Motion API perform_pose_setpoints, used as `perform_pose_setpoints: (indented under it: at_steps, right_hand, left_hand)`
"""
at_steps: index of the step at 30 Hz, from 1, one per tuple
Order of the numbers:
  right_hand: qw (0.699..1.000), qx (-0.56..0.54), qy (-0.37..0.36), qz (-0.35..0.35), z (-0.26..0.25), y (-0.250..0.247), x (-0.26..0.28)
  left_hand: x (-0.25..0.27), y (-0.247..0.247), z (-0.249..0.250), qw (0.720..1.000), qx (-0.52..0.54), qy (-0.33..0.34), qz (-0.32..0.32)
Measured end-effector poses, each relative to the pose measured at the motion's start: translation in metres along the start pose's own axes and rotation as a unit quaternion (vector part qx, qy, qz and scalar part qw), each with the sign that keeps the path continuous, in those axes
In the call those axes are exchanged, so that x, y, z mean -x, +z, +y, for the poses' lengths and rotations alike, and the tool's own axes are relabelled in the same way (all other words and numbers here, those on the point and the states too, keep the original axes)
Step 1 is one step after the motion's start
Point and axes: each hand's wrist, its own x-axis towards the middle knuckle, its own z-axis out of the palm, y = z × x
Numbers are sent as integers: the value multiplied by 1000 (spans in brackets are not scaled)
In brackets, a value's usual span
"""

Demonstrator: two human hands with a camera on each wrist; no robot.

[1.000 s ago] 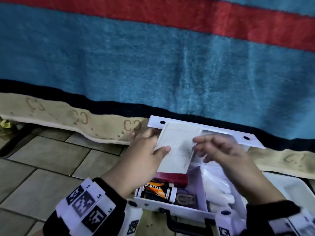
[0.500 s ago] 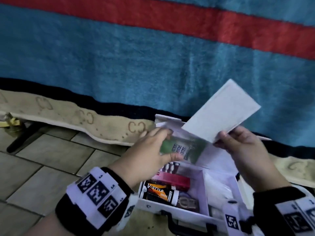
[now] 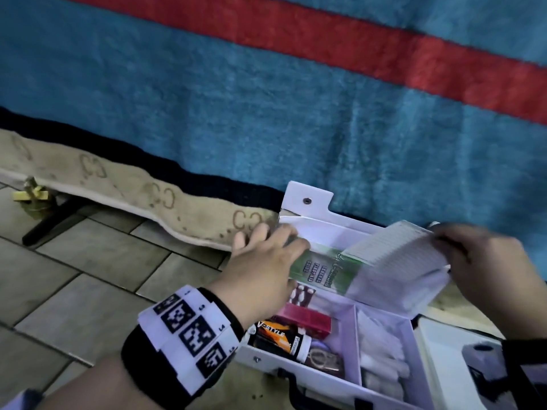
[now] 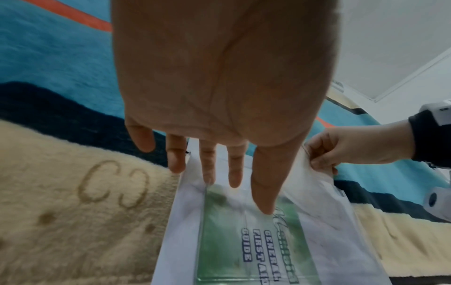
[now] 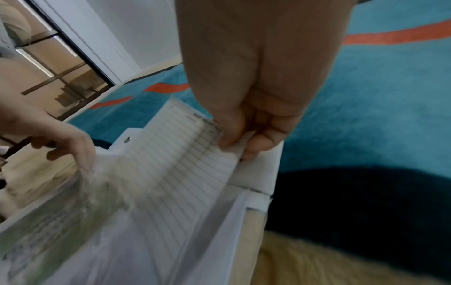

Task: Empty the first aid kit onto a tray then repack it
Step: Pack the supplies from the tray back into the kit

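Observation:
The white first aid kit [image 3: 349, 377] sits open on the floor with its lid [image 3: 307, 199] raised against the blanket. A green first aid guide [image 3: 325, 273] [image 4: 246, 243] sits in the lid's clear pocket. My left hand [image 3: 266, 255] [image 4: 219, 183] lies on the pocket with straight fingers, thumb on the guide. My right hand [image 3: 444, 238] [image 5: 239, 144] pinches the top edge of a lined white sheet [image 3: 393, 247] [image 5: 185, 154], whose lower end lies at the pocket. In the box are a red carton [image 3: 305, 316], a black-orange bottle [image 3: 278, 338] and white rolls [image 3: 381, 350].
A cream tray [image 3: 438, 347] lies right of the kit. A blue blanket with a red stripe [image 3: 266, 99] hangs behind, its beige hem [image 3: 118, 187] on the tiled floor [image 3: 74, 276]. A dark stand foot [image 3: 50, 223] sits far left.
My right hand has brought the lined sheet down from high above the lid to the lid's pocket, lined face showing. My left hand has stayed at the pocket.

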Motion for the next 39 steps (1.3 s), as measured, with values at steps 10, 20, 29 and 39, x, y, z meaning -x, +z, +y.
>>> perform_pose_setpoints:
  at_steps: [10,20,29,39]
  right_hand:
    - [962,128,28,-239,-20,14,6]
    - [988,63,128,-58,-25,-7,22]
    - [949,-45,308,-56,-1,-70,116]
    - [822,91,456,-329,31,-66,251]
  left_hand:
    - [1,3,1,1000,-15,-11,-1]
    - [-1,-2,3,1000,-16,2,-5]
    - [18,9,61,988,19,135,-65]
    - [32,50,112,948,-53,232,-212]
